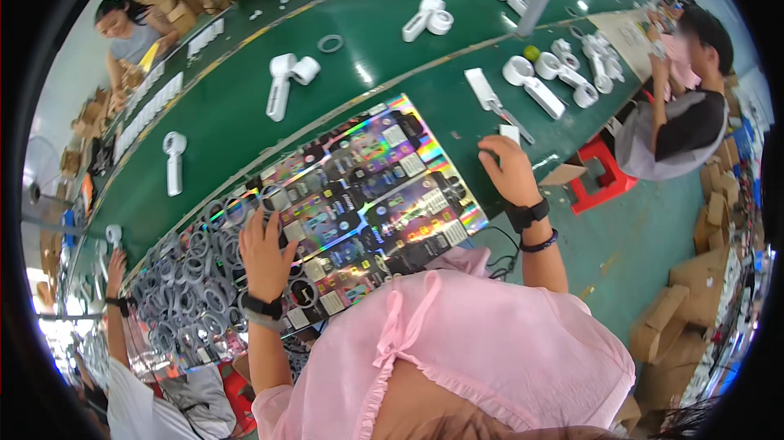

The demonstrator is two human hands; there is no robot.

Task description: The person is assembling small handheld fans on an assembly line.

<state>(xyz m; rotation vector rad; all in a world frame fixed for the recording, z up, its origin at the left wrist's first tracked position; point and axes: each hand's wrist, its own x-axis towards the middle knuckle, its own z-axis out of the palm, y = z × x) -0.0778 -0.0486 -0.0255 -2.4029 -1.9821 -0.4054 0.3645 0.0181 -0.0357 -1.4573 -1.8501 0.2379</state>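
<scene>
Where the green work table [245, 126] curves across the upper half of the view, it carries every other item, with a yellow line running along its length. Next in size, a spread of holographic packaging cards [371, 187] lies overlapped in rows at the near edge of the table, shimmering in rainbow colours. To the left of the cards sits a dense heap of grey rings [192, 281], touching the card spread at its upper right. The person's pink garment [457, 350] fills the lower centre. A co-worker in a grey and black top [665, 134] sits at the right, beside a red stool [600, 175], and stacked cardboard boxes [694, 317] stand at the lower right. White handheld fans [286, 81] lie scattered and well apart across the far table, each with a round head and straight handle. The left hand [263, 252], wearing a dark wristband, rests palm down with fingers spread loosely over the boundary between cards and rings; whether it grips anything cannot be told. The right hand [508, 169], wearing a black watch, lies just beyond the cards' right edge, fingers curled downward onto the table near a small white piece [510, 133]; a grasp cannot be confirmed. A flat white blade-shaped part [482, 89] lies just beyond.
</scene>
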